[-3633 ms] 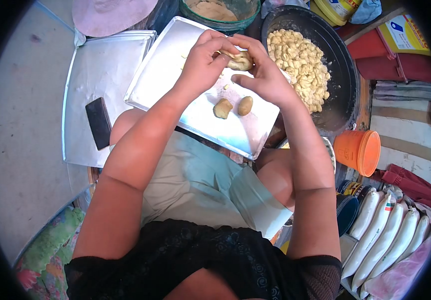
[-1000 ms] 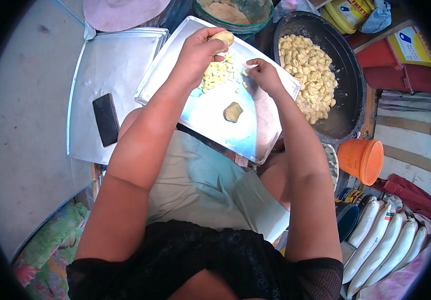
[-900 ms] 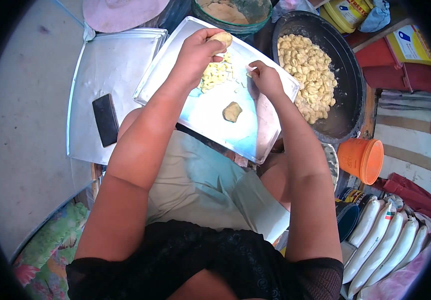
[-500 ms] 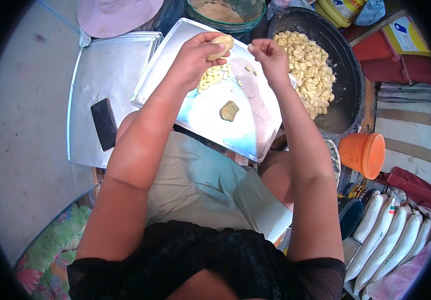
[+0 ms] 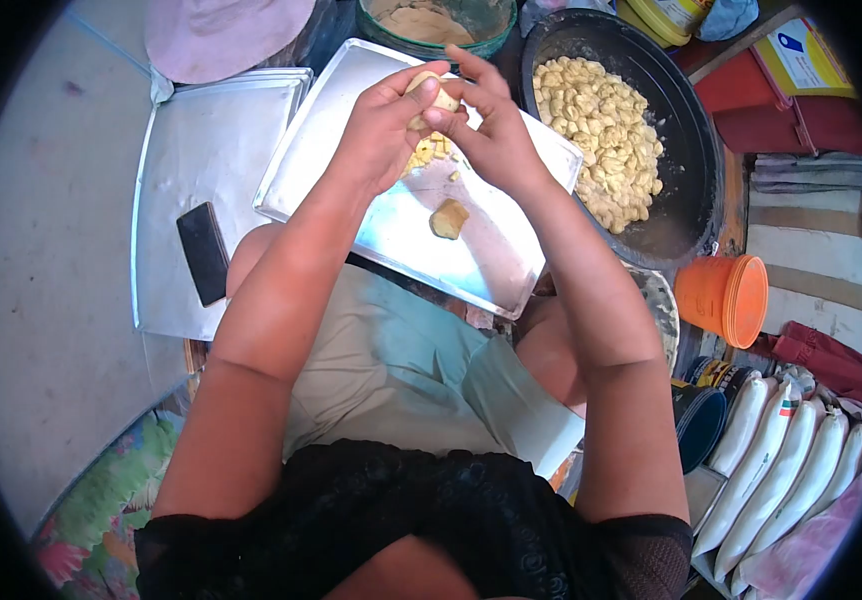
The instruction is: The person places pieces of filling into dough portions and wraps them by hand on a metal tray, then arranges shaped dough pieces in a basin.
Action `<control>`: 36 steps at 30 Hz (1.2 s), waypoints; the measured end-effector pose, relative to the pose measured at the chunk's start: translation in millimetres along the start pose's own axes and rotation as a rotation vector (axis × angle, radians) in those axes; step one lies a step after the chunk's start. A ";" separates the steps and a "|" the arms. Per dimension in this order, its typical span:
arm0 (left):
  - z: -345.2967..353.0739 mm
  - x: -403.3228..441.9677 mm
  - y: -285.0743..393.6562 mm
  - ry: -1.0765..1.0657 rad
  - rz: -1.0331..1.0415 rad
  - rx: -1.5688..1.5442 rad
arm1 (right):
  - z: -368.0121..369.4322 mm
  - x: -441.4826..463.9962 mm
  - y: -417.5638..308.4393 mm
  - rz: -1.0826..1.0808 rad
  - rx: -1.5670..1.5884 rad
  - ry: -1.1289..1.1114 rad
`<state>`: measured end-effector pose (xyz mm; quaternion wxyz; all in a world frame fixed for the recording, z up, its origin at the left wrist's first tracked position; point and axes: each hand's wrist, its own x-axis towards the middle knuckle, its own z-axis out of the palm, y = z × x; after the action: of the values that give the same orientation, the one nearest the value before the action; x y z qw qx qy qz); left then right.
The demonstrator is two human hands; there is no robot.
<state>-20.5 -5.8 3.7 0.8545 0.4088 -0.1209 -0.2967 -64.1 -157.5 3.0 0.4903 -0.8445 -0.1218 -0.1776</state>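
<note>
My left hand point(image 5: 376, 125) is closed around a pale piece of dough point(image 5: 434, 97) above the metal tray point(image 5: 401, 235). My right hand point(image 5: 491, 130) meets it from the right, its thumb and fingers against the same dough piece. Under the hands lie small yellow cubes point(image 5: 429, 152), partly hidden by them. A brownish dough lump point(image 5: 448, 218) rests lower on the tray. To the right, a black basin point(image 5: 686, 200) holds many yellowish lumps point(image 5: 601, 135).
A phone point(image 5: 202, 254) lies on another metal tray point(image 5: 166, 180) at the left. A green-rimmed tub point(image 5: 496, 42) stands behind. At the right are an orange bucket point(image 5: 721, 298) and several long white packages point(image 5: 766, 480). A pink hat-like item point(image 5: 226, 35) is at upper left.
My right hand has moved left from its raised pinch over the tray to the dough in my left hand. Earlier two dough lumps lay on the tray's lower part; now one does.
</note>
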 end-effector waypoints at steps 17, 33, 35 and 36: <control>-3.9 -2.4 -32.4 -0.360 -0.166 1.342 | -123.6 7.1 43.2 0.219 -0.068 0.574; 4.0 3.2 -62.2 -0.105 -0.348 0.572 | -26.8 -33.9 119.1 0.276 -0.818 -0.281; 2.6 14.5 -50.5 -0.101 -0.229 0.246 | -36.8 -26.1 105.8 0.286 -0.645 -0.140; 3.8 15.2 -44.0 -0.052 -0.235 0.124 | -39.7 -21.4 112.1 0.163 -0.327 0.060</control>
<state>-28.1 -39.0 -28.3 0.7836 0.4644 -0.1125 -0.3971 -48.1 -247.6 -75.8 0.3629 -0.9143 -0.0075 -0.1799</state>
